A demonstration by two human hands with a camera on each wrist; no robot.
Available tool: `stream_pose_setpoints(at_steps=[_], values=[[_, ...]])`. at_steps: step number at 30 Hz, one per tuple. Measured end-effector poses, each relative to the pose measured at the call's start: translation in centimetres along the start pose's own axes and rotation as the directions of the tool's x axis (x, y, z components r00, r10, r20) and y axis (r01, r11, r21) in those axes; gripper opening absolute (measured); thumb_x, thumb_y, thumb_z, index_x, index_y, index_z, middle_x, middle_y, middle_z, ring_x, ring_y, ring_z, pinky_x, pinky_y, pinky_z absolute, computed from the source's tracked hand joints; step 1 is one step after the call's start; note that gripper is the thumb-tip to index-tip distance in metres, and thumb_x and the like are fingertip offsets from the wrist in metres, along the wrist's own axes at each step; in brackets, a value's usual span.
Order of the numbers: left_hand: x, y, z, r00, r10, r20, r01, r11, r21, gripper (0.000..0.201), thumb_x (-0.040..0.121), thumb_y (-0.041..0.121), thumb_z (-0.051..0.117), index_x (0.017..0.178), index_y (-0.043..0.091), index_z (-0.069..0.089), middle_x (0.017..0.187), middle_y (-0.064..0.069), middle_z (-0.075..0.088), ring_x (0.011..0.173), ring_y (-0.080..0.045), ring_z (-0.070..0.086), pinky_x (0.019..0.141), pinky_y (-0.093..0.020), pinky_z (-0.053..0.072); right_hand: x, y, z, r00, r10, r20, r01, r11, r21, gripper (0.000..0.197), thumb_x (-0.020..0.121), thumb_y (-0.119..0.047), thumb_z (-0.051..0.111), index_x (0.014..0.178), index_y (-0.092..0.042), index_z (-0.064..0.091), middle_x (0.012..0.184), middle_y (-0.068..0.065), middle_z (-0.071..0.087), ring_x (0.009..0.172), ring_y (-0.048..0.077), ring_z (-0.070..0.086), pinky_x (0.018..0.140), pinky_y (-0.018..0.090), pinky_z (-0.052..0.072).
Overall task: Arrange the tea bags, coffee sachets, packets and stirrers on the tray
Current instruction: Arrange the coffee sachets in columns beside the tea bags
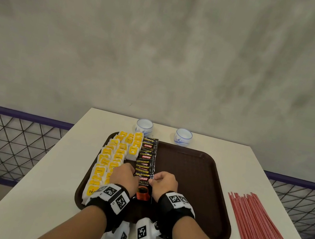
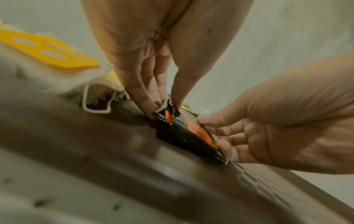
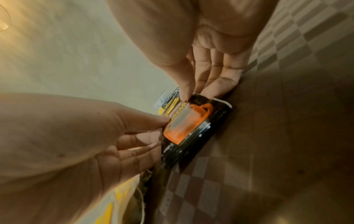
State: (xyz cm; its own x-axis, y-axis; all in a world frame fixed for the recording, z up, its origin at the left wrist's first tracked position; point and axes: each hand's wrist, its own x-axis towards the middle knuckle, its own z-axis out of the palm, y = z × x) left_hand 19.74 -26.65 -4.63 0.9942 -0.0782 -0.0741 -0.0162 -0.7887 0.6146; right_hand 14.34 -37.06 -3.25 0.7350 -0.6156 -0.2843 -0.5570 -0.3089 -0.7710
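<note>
On the brown tray, rows of yellow tea bags fill the left side. A column of black coffee sachets overlaps beside them. The nearest coffee sachet, black with an orange cup printed on it, lies flat at the column's front end. My left hand pinches its left edge near the top between thumb and fingers. My right hand pinches its right edge, thumb on top. Red stirrers lie in a loose bundle on the table, right of the tray.
Two white cups stand behind the tray at the table's far edge. The tray's right half is bare. The white table drops off on both sides toward a wire mesh fence.
</note>
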Motion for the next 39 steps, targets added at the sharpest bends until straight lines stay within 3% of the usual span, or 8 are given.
stream_pose_setpoints(at_steps=[6, 9, 20, 25, 30, 35, 37, 39], values=[[0.0, 0.3, -0.1, 1.0, -0.003, 0.006, 0.003, 1.0, 0.02, 0.029, 0.085, 0.028, 0.067, 0.112, 0.016, 0.066, 0.111, -0.004, 0.068, 0.103, -0.02, 0.063, 0.082, -0.028, 0.05, 0.1, -0.1, 0.1, 1.0, 0.012, -0.017, -0.012, 0.999, 0.031, 0.009, 0.086, -0.014, 0.07, 0.085, -0.018, 0.062, 0.101, 0.004, 0.067, 0.087, 0.017, 0.062, 0.077, 0.024, 0.049], [0.0, 0.2, -0.2, 1.0, -0.001, 0.009, 0.001, 1.0, -0.002, 0.031, 0.085, 0.029, 0.068, 0.112, 0.015, 0.066, 0.111, -0.004, 0.068, 0.103, -0.02, 0.062, 0.083, -0.028, 0.051, 0.1, -0.1, 0.3, 1.0, 0.015, -0.02, -0.014, 0.998, 0.06, 0.015, 0.084, -0.014, 0.072, 0.077, -0.02, 0.06, 0.098, 0.007, 0.07, 0.089, 0.023, 0.068, 0.082, 0.033, 0.057], [-0.9, 0.4, -0.9, 0.999, 0.044, 0.007, -0.044, 0.998, -0.052, 0.035, 0.084, 0.03, 0.069, 0.113, 0.012, 0.064, 0.106, -0.004, 0.07, 0.099, -0.018, 0.063, 0.083, -0.028, 0.05, -0.2, 0.6, 0.3, 0.999, -0.015, -0.048, 0.021, 0.993, 0.118, 0.024, 0.083, -0.018, 0.073, 0.067, -0.025, 0.057, 0.087, 0.004, 0.069, 0.085, 0.023, 0.069, 0.081, 0.04, 0.058], [-1.7, 0.4, -2.7, 0.997, 0.072, -0.01, -0.072, 0.989, -0.127, 0.04, 0.083, 0.031, 0.07, 0.117, 0.011, 0.062, 0.108, -0.004, 0.069, 0.102, -0.018, 0.062, 0.087, -0.028, 0.047, -0.5, 1.0, -0.5, 0.998, -0.047, -0.031, 0.051, 0.989, 0.141, 0.019, 0.082, -0.019, 0.073, 0.071, -0.026, 0.059, 0.085, 0.006, 0.072, 0.085, 0.025, 0.07, 0.083, 0.043, 0.058], [-3.4, -0.8, -7.5, 0.985, 0.17, 0.012, -0.162, 0.956, -0.245, 0.033, 0.081, 0.03, 0.073, 0.109, 0.015, 0.064, 0.096, 0.004, 0.068, 0.083, -0.009, 0.061, 0.077, -0.021, 0.047, -3.4, 1.1, -3.5, 0.991, -0.132, 0.025, 0.126, 0.978, 0.168, 0.012, 0.086, -0.016, 0.069, 0.083, -0.024, 0.06, 0.08, 0.003, 0.065, 0.07, 0.017, 0.065, 0.077, 0.04, 0.059], [-8.7, -4.5, -13.3, 0.92, 0.358, 0.159, -0.309, 0.913, -0.267, 0.015, 0.08, 0.028, 0.074, 0.093, 0.026, 0.066, 0.084, 0.008, 0.068, 0.072, -0.003, 0.063, 0.065, -0.011, 0.045, -10.1, 1.7, -6.9, 0.958, -0.257, 0.128, 0.249, 0.965, 0.08, 0.009, 0.088, -0.021, 0.066, 0.096, -0.024, 0.063, 0.079, -0.002, 0.065, 0.071, 0.01, 0.063, 0.071, 0.028, 0.054], [-11.7, -6.6, -14.2, 0.862, 0.411, 0.298, -0.351, 0.907, -0.234, 0.017, 0.079, 0.029, 0.075, 0.093, 0.03, 0.065, 0.084, 0.007, 0.067, 0.068, -0.001, 0.061, 0.065, -0.011, 0.047, -13.0, 2.2, -7.2, 0.927, -0.3, 0.225, 0.318, 0.947, -0.047, 0.009, 0.088, -0.027, 0.066, 0.095, -0.029, 0.062, 0.084, -0.007, 0.063, 0.076, 0.006, 0.061, 0.07, 0.021, 0.049], [-14.6, -8.2, -14.1, 0.764, 0.425, 0.484, -0.423, 0.898, -0.121, 0.025, 0.078, 0.04, 0.074, 0.098, 0.035, 0.061, 0.093, 0.012, 0.064, 0.078, 0.001, 0.06, 0.068, -0.009, 0.048, -15.6, 2.6, -7.2, 0.885, -0.283, 0.371, 0.375, 0.904, -0.206, 0.017, 0.088, -0.035, 0.065, 0.102, -0.03, 0.059, 0.09, -0.012, 0.06, 0.079, 0.002, 0.056, 0.07, 0.017, 0.044]])
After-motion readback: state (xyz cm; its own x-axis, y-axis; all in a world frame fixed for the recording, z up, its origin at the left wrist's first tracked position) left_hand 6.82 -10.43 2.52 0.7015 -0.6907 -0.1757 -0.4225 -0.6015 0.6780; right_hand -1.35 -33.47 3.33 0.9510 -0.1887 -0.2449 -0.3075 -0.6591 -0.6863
